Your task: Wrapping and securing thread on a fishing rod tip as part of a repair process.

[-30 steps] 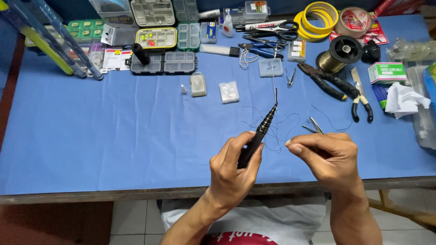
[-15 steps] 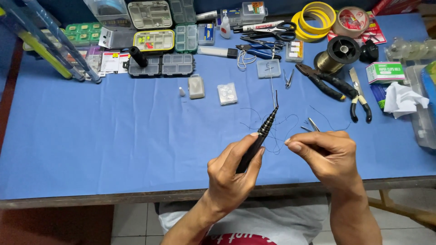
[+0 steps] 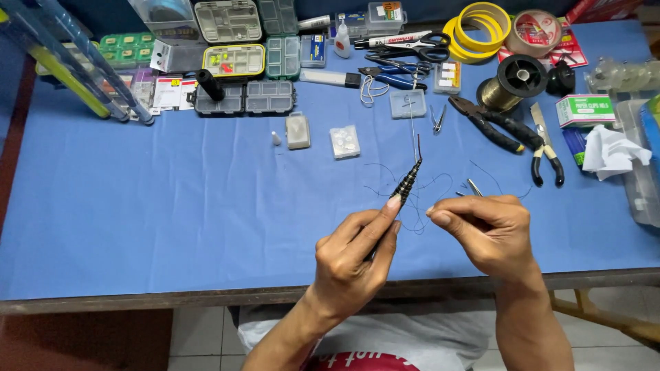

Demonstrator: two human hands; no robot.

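Over the blue table cover point(image 3: 172, 220), my left hand point(image 3: 354, 264) grips the ribbed black tool point(image 3: 405, 184), tip toward one o'clock; my right hand point(image 3: 491, 233), at three o'clock, pinches the thin line point(image 3: 440, 180).

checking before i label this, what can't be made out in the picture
- Head view: the lower end of the black tool is hidden inside the left hand.
- The thin line is too fine to trace to the right hand; its pinch hides what it holds.
- The clear box is cut off by the right edge.
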